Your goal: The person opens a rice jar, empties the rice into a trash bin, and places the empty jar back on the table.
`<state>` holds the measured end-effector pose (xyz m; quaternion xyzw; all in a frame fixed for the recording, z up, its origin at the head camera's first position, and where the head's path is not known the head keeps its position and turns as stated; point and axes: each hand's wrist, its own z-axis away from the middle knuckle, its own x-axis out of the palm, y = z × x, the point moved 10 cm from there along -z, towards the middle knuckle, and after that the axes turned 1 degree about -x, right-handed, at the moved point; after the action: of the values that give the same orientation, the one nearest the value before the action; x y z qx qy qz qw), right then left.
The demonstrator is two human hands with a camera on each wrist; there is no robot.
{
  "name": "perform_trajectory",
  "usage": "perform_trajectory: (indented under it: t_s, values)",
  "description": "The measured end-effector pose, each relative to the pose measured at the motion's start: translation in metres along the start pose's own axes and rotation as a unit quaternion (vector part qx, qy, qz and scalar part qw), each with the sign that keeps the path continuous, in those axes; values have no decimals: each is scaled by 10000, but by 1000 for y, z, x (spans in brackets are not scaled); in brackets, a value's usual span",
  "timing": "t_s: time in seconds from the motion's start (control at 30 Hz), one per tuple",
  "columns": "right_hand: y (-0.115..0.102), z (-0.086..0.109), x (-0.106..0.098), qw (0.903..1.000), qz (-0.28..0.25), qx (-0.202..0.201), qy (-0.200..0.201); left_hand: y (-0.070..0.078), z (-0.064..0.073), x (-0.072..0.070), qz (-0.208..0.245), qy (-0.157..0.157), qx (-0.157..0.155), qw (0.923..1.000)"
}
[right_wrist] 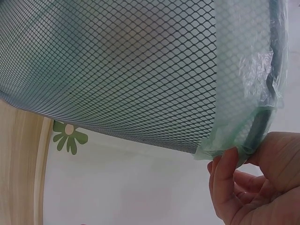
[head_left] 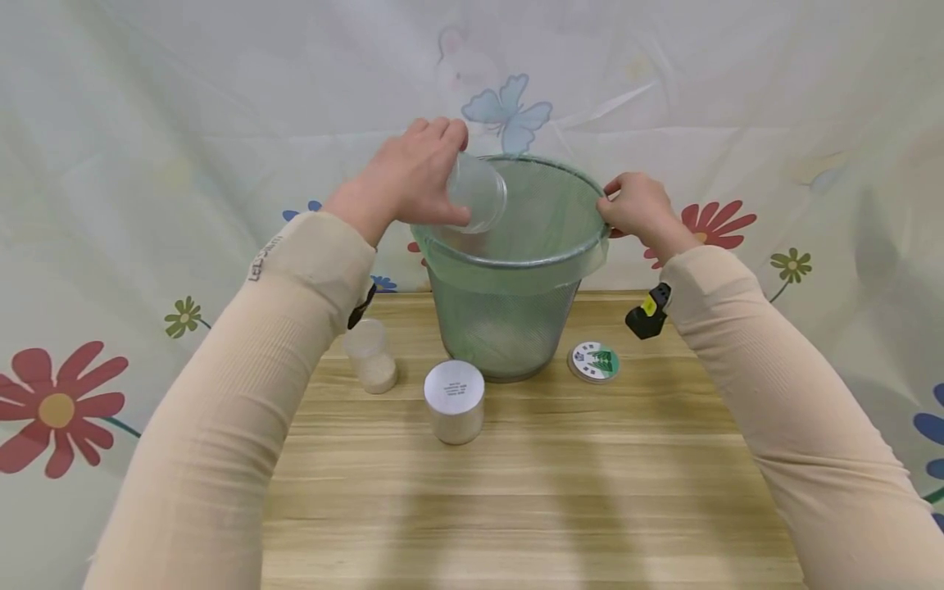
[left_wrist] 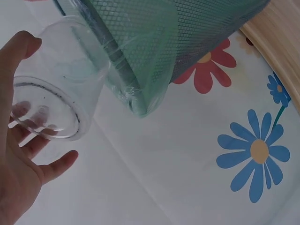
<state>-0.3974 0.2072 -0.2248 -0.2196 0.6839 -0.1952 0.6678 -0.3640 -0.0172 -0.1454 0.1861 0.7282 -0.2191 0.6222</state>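
My left hand (head_left: 413, 176) grips a clear plastic cup (head_left: 479, 197), tipped on its side over the left rim of a mesh trash can (head_left: 509, 328). In the left wrist view the fingers spread round the cup's base, and its mouth points into the can. A thin green trash bag (head_left: 542, 205) lines the can and folds out over its rim. On the opposite side my right hand (head_left: 642, 205) pinches the bag at the rim between thumb and fingers, seen close in the right wrist view. The can's bottom inside is hidden by its front wall.
In front of the can stands a small tub with a white labelled top (head_left: 454, 389). A clear cup with pale contents (head_left: 378, 373) is to its left. At the right lies a round green-and-white printed lid (head_left: 594, 361). A flowered curtain (head_left: 221, 123) hangs behind the wooden table (head_left: 516, 492).
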Motion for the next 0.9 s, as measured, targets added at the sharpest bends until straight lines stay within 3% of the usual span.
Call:
perform_trajectory:
  t_s: [0.2, 0.57, 0.9]
  values:
    - [0, 0, 0, 10000, 0, 1, 0, -7, -2, 1, 507, -64, -210, 9985]
    - [1, 1, 0, 10000, -16, -9, 50, -17, -6, 2, 1004, -8, -617, 9930]
    - [-1, 4, 2, 10000, -52, 4, 52, -27, -8, 8, 1026, -147, -1170, 9877]
